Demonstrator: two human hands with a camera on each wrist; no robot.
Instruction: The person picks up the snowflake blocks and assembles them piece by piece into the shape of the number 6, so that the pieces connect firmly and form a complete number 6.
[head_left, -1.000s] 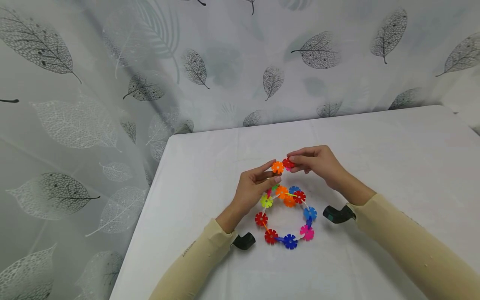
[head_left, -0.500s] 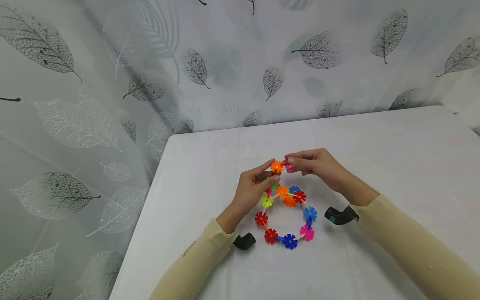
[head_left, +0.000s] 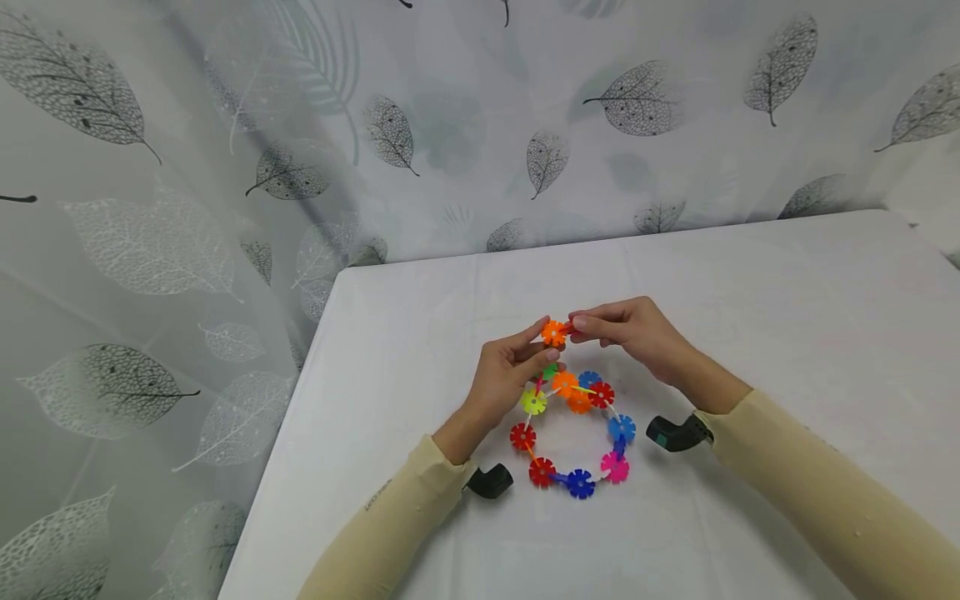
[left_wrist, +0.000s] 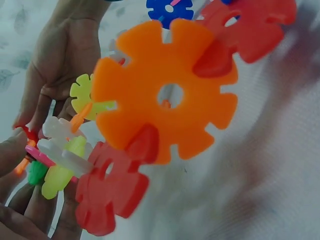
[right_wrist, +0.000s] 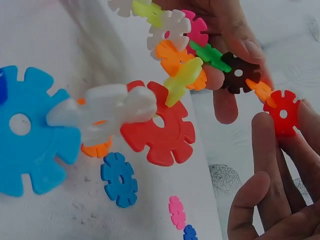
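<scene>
A chain of notched plastic flower discs (head_left: pixel 580 483) curves in a ring on the white table. My left hand (head_left: pixel 498 383) grips its raised far end, with an orange disc (head_left: pixel 554 333) showing at the fingertips. In the right wrist view, my left fingers hold a dark brown disc (right_wrist: pixel 240 73), next to a green disc (right_wrist: pixel 212 56). Between finger and thumb, my right hand (head_left: pixel 633 329) pinches a red disc (right_wrist: pixel 283 114). It touches the orange disc edge-on; how deeply their notches engage I cannot tell. A large orange disc (left_wrist: pixel 165 95) hangs close in the left wrist view.
White cloth covers the table (head_left: pixel 787 333). Behind and to the left hangs a leaf-patterned curtain (head_left: pixel 450 142). A black wrist device (head_left: pixel 678 432) juts from under the right sleeve, near the ring's right side; another (head_left: pixel 489 482) sits at the left sleeve.
The red disc has turned from facing the head camera to edge-on against the orange disc. A pink piece seen at my right fingers earlier is now out of sight. My left hand barely moved.
</scene>
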